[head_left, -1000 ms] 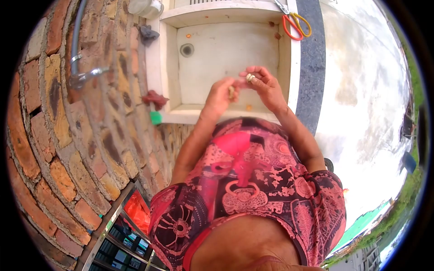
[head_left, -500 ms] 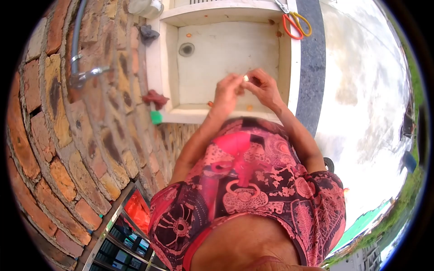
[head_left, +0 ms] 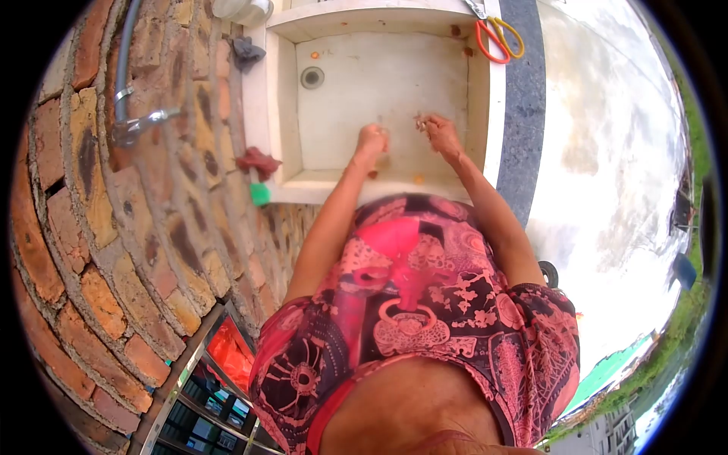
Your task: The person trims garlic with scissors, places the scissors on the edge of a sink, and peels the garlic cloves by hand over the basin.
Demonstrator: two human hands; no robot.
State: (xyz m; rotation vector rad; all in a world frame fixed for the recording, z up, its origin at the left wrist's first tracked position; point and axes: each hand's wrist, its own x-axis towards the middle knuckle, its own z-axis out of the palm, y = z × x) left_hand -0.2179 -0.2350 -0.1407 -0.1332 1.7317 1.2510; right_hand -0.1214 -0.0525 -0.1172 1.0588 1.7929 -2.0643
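Both hands are down in the white sink (head_left: 288,114) from where I'm watching: left hand (head_left: 371,142) curled into a fist, right hand (head_left: 440,130) pinching some tiny pale bit (head_left: 418,121), maybe peel, too small to tell. Orange scissors (head_left: 497,38) sit on the counter (head_left: 523,114) just beside the basin.

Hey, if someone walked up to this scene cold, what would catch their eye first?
Probably the two hands over the pale stone sink: the left hand closed in a fist, the right hand pinching a small piece too small to identify. Next, the orange-handled scissors on the sink's far right rim, and the metal tap jutting from the brick wall on the left.
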